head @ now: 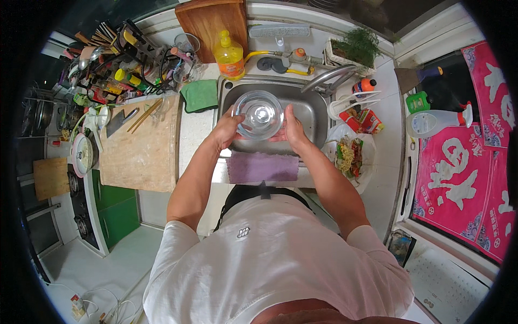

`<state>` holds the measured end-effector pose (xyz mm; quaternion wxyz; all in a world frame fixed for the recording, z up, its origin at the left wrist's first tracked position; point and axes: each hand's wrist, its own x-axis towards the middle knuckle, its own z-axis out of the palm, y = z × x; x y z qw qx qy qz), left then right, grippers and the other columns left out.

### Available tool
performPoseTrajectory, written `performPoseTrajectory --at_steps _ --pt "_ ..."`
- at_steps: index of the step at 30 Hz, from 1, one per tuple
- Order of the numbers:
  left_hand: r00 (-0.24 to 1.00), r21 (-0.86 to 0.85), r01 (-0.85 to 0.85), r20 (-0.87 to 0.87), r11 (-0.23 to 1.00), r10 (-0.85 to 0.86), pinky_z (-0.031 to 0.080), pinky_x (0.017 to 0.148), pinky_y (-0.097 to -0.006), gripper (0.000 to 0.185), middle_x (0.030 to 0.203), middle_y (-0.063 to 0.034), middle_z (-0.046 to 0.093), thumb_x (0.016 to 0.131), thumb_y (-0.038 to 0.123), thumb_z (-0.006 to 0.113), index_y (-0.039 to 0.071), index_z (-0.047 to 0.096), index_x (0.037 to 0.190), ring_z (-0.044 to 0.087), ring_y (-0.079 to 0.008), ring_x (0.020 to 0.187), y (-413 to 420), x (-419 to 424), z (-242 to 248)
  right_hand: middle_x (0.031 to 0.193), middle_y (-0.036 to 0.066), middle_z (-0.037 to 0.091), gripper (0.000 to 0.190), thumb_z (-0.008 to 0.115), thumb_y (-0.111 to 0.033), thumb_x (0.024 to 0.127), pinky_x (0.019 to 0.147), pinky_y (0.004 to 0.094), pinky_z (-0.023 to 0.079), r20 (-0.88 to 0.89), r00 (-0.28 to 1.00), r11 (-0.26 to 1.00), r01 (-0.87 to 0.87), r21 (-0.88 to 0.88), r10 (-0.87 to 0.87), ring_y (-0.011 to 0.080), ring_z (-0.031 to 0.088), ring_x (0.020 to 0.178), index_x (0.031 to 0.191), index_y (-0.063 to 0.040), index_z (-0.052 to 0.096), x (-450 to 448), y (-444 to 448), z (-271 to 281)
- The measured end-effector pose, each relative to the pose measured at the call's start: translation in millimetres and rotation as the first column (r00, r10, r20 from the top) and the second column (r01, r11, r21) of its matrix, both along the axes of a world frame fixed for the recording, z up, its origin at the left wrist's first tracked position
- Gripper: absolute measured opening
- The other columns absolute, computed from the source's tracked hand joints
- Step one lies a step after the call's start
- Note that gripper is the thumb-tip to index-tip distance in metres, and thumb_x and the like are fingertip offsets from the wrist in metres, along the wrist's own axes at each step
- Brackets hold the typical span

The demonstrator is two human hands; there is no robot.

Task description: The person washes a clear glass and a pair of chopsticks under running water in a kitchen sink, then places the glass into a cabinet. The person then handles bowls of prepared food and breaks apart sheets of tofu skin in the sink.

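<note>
A clear glass bowl (259,114) is held between both my hands above the stainless steel sink (315,117). My left hand (227,128) grips the bowl's left side, thumb over the rim and fingers reaching beneath. At the right side, my right hand (294,128) supports the bowl with its fingers partly hidden underneath; the thumb points up, away from the rim. The curved metal faucet (330,77) arches over the sink's back right corner. A purple cloth (263,168) hangs over the counter's front edge, between my forearms.
Left lies a wooden board (139,154) with a cleaver (117,123) and chopsticks (145,115). A green cloth (200,96) and a yellow dish soap bottle (230,56) flank the sink. Food scraps (349,158) fill a plastic bag at right. A spray bottle (437,122) stands farther right.
</note>
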<state>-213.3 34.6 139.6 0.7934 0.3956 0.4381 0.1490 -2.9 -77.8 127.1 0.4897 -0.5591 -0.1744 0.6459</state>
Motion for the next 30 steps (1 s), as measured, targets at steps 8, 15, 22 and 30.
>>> performPoseTrajectory --at_steps 8,15,22,30 --pt "0.998 0.121 0.065 -0.013 0.991 -0.064 0.061 0.074 -0.0398 0.059 0.133 -0.0117 0.059 0.101 0.012 0.055 0.011 0.034 0.157 0.069 -0.0234 0.094 5 -1 1 0.137 0.022 0.055 0.070 0.065 -0.028 0.093 0.074 0.0397 0.065 0.332 0.927 0.981 -0.192 0.025 0.173 0.0335 0.070 0.106 0.150 0.001 0.036 -5 7 43" --pt "0.994 0.334 -0.053 0.111 0.941 0.016 0.060 0.078 -0.0358 0.061 0.135 -0.0118 0.057 0.097 -0.008 0.054 0.010 0.039 0.153 0.067 -0.0206 0.100 1 11 14 0.156 0.025 0.038 0.084 0.052 0.001 0.088 0.077 0.0397 0.063 0.640 0.755 0.955 -0.274 0.114 0.140 0.0314 0.073 0.093 0.162 -0.006 0.013 18 21 34" --pt "0.973 0.772 -0.186 0.230 0.607 0.005 0.057 0.096 -0.0344 0.070 0.147 -0.0144 0.048 0.096 -0.013 0.053 0.010 0.031 0.158 0.059 -0.0236 0.125 15 16 55 0.161 0.027 0.029 0.088 0.050 0.006 0.091 0.078 0.0373 0.062 0.613 0.789 0.864 -0.333 0.379 0.035 0.0282 0.074 0.090 0.164 -0.011 0.004 14 28 115" --pt "0.945 0.927 -0.249 0.296 0.279 -0.140 0.051 0.108 -0.0378 0.085 0.166 -0.0166 0.028 0.089 -0.020 0.057 0.008 0.023 0.162 0.034 -0.0313 0.151 31 26 120 0.167 0.023 0.018 0.088 0.045 0.011 0.096 0.091 0.0370 0.059 0.519 0.846 0.706 -0.295 0.644 -0.120 0.0319 0.053 0.133 0.165 -0.015 -0.003 21 43 139"
